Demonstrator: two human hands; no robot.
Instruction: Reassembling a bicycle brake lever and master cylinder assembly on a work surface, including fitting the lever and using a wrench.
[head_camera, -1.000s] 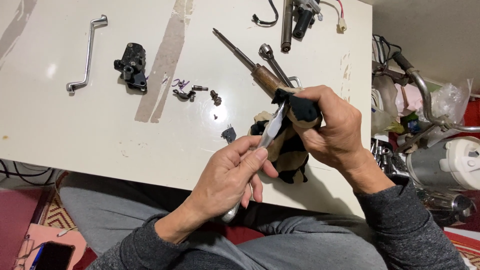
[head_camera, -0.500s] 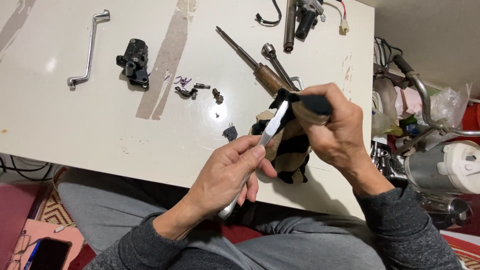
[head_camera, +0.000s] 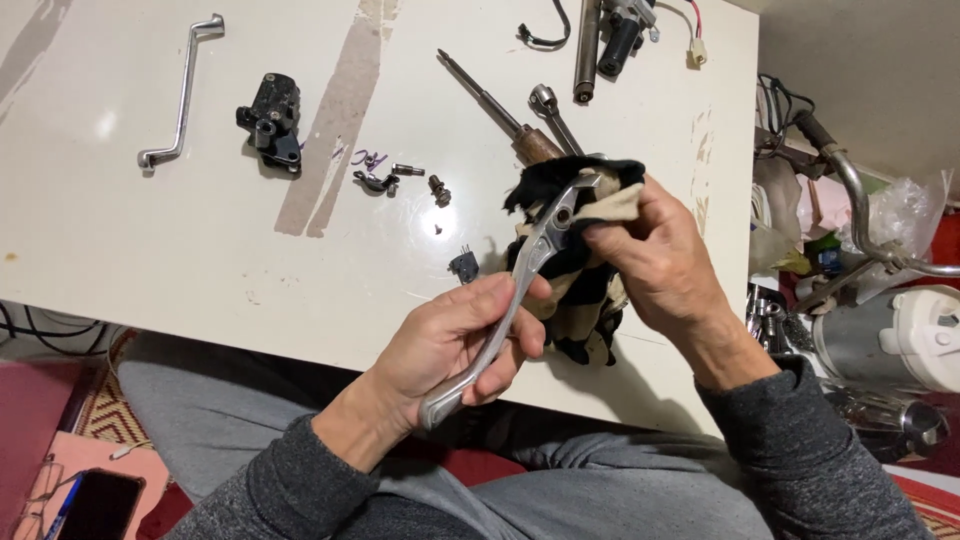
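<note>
The left hand (head_camera: 455, 345) is closed around 1 silver metal lever (head_camera: 505, 305), held slanting above the near edge of the white table (head_camera: 150, 240). The right hand (head_camera: 655, 255) grips 1 black-and-cream rag (head_camera: 575, 300) pressed against the lever's upper end. On the table lie 1 bent silver wrench (head_camera: 180, 95), 1 black cast part (head_camera: 270, 120), 1 wooden-handled screwdriver (head_camera: 495, 105), 1 socket tool (head_camera: 552, 115), 3 small fasteners (head_camera: 405, 178) and 1 small black connector (head_camera: 463, 265).

A dark-screened phone (head_camera: 97, 505) lies at lower left; a crumpled clear plastic bag (head_camera: 905, 212) sits at right
</note>
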